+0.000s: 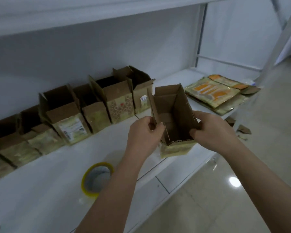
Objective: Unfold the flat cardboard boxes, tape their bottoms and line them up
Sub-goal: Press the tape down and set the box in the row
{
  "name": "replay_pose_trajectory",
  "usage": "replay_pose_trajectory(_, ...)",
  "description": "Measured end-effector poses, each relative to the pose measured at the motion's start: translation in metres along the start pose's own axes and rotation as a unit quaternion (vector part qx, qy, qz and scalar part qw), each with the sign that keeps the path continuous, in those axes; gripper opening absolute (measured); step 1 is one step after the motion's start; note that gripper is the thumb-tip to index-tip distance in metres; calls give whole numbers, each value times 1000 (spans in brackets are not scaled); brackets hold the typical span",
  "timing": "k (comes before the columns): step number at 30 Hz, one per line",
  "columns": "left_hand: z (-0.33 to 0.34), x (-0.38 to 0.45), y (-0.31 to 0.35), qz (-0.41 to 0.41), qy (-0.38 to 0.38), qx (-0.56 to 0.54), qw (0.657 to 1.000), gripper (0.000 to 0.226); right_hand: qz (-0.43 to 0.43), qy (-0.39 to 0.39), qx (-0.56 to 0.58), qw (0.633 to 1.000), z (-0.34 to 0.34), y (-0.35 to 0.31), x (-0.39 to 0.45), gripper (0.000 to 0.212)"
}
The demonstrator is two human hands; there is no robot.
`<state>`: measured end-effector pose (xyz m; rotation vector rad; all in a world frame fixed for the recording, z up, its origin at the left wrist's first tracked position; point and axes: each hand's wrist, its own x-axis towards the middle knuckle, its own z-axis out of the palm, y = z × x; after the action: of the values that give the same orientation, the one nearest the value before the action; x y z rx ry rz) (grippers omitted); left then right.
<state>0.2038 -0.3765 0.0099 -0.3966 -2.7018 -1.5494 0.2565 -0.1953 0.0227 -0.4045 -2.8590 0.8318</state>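
Note:
An unfolded cardboard box stands upright and open-topped over the front part of the white shelf. My left hand pinches its left top flap. My right hand grips its right wall near the front corner. Behind it, several opened boxes stand in a row along the back wall, running from the far left to the middle. A stack of flat boxes with orange print lies at the shelf's right end. A yellow-cored tape roll lies flat on the shelf, near my left forearm.
An upper shelf board hangs over the work surface. White uprights frame the rack at the right. Cardboard scraps lie on the glossy tiled floor to the right of the shelf.

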Motion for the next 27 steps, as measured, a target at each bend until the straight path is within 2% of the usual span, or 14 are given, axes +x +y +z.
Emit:
replay_pose_trajectory(6, 31, 40, -1, -31, -24, 12, 999, 20, 18, 3, -10, 1000, 2, 31, 50, 44)
replay_pose_trajectory(16, 77, 109, -12, -57, -62, 36, 996, 34, 47, -16, -25, 998, 16, 63, 113, 44)
replay_pose_trajectory(20, 95, 129, -12, -65, -50, 51, 995, 38, 36, -62, -24, 997, 14, 80, 139, 46)
replay_pose_trajectory(23, 105, 147, -11, -64, -22, 67, 995, 40, 9, -151, -45, 987, 7, 90, 170, 52)
replay_pose_trajectory(25, 112, 157, -6, -68, -19, 64, 995, 44, 13, -209, 3, 978, 3, 95, 190, 53)
replay_pose_trajectory(27, 116, 165, 2, -52, -28, 78, 995, 49, 15, -211, 46, 976, 1, 101, 208, 52)
